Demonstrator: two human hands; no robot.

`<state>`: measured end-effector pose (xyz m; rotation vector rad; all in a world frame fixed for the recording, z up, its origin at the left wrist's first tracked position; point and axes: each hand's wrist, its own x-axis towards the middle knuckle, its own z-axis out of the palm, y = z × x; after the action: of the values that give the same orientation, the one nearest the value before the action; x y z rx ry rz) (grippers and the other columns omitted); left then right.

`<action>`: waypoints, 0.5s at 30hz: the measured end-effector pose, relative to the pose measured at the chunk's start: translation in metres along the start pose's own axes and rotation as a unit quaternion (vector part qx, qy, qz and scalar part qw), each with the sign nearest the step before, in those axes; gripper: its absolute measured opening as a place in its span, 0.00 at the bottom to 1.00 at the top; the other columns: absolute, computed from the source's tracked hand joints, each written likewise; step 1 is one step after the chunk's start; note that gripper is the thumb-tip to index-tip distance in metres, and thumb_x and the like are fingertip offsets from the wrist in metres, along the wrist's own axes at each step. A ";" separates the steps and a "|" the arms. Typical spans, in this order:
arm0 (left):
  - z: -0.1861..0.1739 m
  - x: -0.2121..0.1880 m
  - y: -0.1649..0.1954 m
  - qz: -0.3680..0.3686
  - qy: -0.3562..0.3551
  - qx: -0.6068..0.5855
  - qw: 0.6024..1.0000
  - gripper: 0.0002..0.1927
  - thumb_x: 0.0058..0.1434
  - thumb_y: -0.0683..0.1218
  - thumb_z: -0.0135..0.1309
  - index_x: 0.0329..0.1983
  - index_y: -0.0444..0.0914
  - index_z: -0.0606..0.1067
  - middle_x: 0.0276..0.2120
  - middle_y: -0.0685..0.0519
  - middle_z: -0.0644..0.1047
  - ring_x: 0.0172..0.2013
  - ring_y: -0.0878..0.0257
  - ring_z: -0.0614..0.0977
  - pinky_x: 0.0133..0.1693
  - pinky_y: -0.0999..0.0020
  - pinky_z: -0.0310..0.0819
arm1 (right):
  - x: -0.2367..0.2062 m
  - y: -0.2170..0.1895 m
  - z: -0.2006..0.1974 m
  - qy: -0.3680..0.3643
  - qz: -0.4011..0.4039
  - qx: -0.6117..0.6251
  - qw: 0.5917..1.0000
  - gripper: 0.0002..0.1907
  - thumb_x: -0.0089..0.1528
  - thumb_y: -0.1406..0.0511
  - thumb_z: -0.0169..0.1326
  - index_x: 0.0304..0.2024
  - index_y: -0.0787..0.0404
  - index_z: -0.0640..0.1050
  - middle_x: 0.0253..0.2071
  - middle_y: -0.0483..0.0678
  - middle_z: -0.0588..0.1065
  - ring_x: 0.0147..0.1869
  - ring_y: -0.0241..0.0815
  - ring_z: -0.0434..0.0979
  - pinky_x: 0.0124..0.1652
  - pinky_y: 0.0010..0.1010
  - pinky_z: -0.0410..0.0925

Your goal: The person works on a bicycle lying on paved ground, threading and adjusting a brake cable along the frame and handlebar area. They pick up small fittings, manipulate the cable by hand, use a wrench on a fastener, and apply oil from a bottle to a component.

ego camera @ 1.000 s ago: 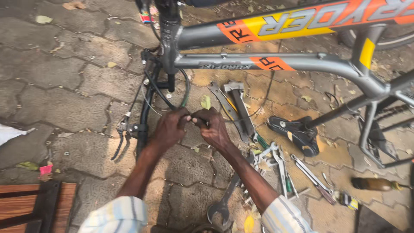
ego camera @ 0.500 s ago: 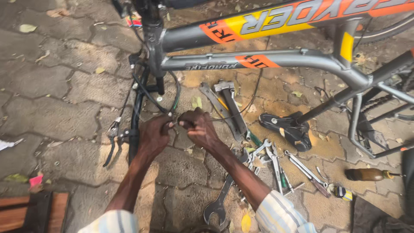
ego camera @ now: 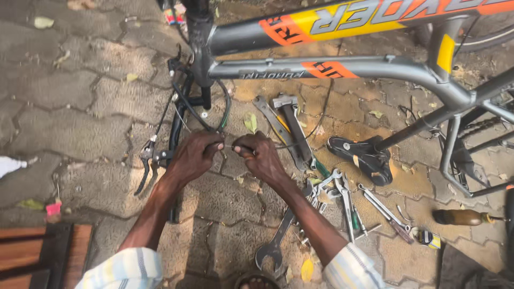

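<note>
Nearest, a large spanner (ego camera: 274,247) lies on the paving. Above it, the left hand (ego camera: 191,156) and right hand (ego camera: 261,155) pinch a thin cable (ego camera: 227,147) between closed fingertips. Beyond, the grey bicycle frame (ego camera: 342,68) carries orange-and-yellow lettered panels.

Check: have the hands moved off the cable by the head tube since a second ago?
No. The left hand and right hand still pinch the thin cable just below the bike frame, same spot beside the hammer. Only the camera shifted.
</note>
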<state>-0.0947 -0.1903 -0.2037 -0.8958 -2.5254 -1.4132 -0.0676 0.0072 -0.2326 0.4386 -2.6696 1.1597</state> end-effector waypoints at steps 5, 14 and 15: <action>0.001 -0.004 0.001 -0.008 0.041 0.076 0.996 0.07 0.57 0.38 0.55 0.39 0.35 0.80 0.36 0.42 0.82 0.41 0.42 0.81 0.43 0.49 0.72 | 0.002 -0.015 0.015 0.020 0.013 0.011 1.000 0.04 0.61 0.69 0.59 0.38 0.60 0.82 0.37 0.51 0.81 0.40 0.49 0.79 0.44 0.41 0.70; 0.009 -0.002 0.004 -0.112 -0.018 0.100 0.988 0.06 0.65 0.38 0.49 0.36 0.37 0.78 0.29 0.46 0.80 0.34 0.52 0.82 0.44 0.53 0.75 | 0.015 -0.026 0.016 -0.043 0.053 0.002 0.998 0.07 0.64 0.69 0.54 0.37 0.60 0.83 0.36 0.49 0.83 0.39 0.45 0.75 0.44 0.42 0.69; 0.007 -0.003 0.005 -0.083 -0.001 0.083 0.993 0.06 0.65 0.38 0.50 0.39 0.36 0.78 0.32 0.44 0.80 0.37 0.50 0.82 0.44 0.51 0.74 | 0.015 -0.026 0.016 -0.043 0.056 0.012 0.997 0.06 0.63 0.69 0.55 0.38 0.60 0.83 0.37 0.49 0.83 0.39 0.45 0.76 0.43 0.42 0.69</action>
<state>-0.0886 -0.1839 -0.2054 -0.6746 -2.7244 -1.2191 -0.0739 -0.0241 -0.2208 0.3548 -2.7894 1.2320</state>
